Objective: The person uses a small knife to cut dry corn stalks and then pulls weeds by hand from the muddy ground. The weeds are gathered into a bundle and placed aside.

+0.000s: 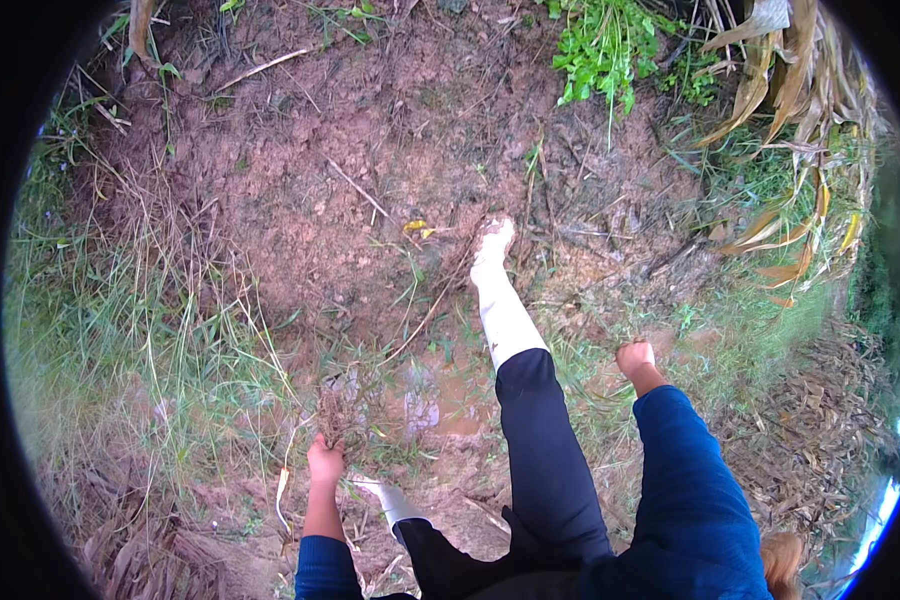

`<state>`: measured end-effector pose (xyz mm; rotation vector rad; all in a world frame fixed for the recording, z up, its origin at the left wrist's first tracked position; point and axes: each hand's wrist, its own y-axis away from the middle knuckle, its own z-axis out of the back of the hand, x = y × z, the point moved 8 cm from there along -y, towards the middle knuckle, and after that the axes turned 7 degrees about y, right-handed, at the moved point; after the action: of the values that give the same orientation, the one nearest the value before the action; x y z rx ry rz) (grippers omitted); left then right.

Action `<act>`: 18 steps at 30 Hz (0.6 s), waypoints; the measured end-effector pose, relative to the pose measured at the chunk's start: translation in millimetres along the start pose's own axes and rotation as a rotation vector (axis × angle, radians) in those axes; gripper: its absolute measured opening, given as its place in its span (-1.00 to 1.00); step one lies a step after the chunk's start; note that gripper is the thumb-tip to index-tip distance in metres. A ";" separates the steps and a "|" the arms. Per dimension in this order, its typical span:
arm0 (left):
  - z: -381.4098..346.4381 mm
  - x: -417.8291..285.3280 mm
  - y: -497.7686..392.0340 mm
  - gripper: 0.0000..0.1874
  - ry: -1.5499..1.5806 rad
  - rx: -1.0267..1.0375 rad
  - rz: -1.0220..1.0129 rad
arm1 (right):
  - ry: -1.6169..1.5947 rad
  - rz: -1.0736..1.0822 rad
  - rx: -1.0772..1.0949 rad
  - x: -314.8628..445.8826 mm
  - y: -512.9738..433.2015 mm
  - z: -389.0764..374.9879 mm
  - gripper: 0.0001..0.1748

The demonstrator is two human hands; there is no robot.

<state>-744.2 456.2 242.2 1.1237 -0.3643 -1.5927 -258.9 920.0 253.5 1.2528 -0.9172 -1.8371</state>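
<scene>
My left hand (325,457) is closed around a clump of uprooted weeds (333,420) with muddy, tangled roots, held at the lower left. Beneath the clump, grass borders a strip of muddy water (450,401). On the right, my right hand (636,355) is curled into a fist above green grass; nothing shows in it, though the inside of the fist is hidden. Between the hands, one white boot (506,315) with a muddy toe reaches forward onto bare reddish soil (292,202). The other white boot (390,499) stands further back, near my left hand.
Dry maize stalks and leaves (802,97) hang at the upper right. A leafy green weed (604,49) grows at the top. Tall grass (172,337) covers the left side. Dead leaves lie heaped (802,427) at the lower right, and loose sticks (360,187) are scattered over the soil.
</scene>
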 end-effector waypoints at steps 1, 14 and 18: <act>4.2 6.5 5.9 -0.72 -0.025 -0.003 0.030 | 0.033 -0.035 -0.061 -3.4 1.6 1.4 -0.77; 109.0 125.0 84.8 -0.78 -0.415 -0.079 0.275 | -0.958 -0.013 -0.723 108.0 -117.0 360.9 -0.68; 129.0 136.8 105.5 -0.80 -0.311 -0.174 0.267 | -1.085 -0.211 -0.431 186.3 -138.9 381.5 -0.46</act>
<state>-779.1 258.0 319.6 0.6645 -0.5458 -1.5270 -694.0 887.8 157.8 0.0021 -0.8244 -2.7304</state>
